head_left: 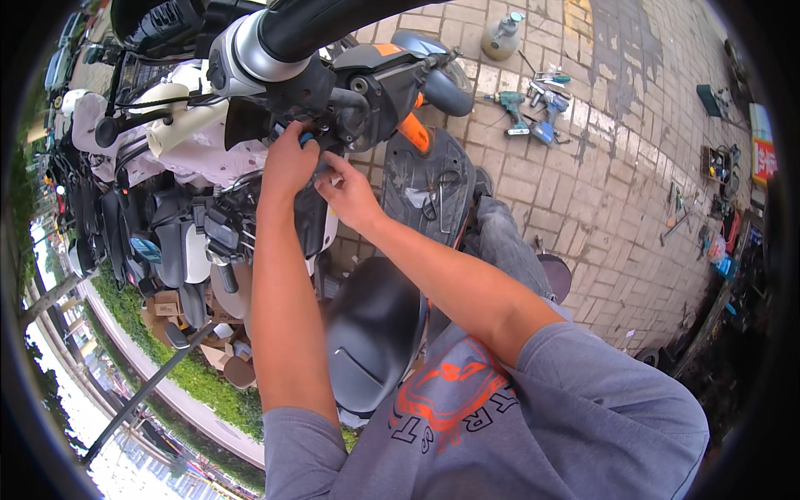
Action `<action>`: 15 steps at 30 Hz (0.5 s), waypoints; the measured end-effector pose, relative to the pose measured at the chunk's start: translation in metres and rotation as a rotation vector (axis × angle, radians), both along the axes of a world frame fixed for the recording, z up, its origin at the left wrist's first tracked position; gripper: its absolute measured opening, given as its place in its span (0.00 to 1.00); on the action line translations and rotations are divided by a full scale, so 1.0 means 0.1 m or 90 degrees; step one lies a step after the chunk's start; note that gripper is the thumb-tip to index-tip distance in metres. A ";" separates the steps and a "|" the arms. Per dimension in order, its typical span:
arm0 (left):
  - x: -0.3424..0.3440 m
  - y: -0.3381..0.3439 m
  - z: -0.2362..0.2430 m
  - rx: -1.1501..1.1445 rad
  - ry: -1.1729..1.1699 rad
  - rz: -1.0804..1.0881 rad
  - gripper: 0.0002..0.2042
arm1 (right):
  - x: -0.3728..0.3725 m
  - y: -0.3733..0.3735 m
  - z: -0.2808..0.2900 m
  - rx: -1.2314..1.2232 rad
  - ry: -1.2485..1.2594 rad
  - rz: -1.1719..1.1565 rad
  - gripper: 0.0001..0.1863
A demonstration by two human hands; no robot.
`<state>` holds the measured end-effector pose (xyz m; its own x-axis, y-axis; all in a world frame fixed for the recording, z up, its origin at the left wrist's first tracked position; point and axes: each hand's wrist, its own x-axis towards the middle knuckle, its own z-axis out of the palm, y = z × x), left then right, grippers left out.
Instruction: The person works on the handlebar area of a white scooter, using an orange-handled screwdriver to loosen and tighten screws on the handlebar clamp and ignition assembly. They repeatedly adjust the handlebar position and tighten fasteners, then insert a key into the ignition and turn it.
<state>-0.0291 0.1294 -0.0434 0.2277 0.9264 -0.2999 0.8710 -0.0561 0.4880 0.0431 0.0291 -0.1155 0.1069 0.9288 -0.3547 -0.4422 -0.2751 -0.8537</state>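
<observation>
An electric scooter stands in front of me, its handlebar stem [265, 52] and thick black grip [329, 27] crossing the top of the view. Below the stem, my left hand [289, 164] reaches into the scooter's front body, fingers bent around a small blue piece [307, 137] whose kind I cannot make out. Just to the right, my right hand [348, 193] has its thumb and index finger curled close together beside the left fingertips. What lies between them is hidden. The black footboard [429, 158] carries scissors-like tools [443, 187] and a small clear plastic bag [415, 197].
The scooter's black seat [375, 321] is close to my body. On the paving, two power drills [510, 112] lie by other hand tools, near a spray bottle [502, 37]. Parked scooters [167, 250] crowd the left side. Toolboxes and parts [721, 167] line the right.
</observation>
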 end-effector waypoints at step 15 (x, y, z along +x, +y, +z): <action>-0.02 -0.08 0.11 -0.061 -0.135 0.121 0.13 | 0.50 0.07 0.15 -0.077 0.351 0.161 0.33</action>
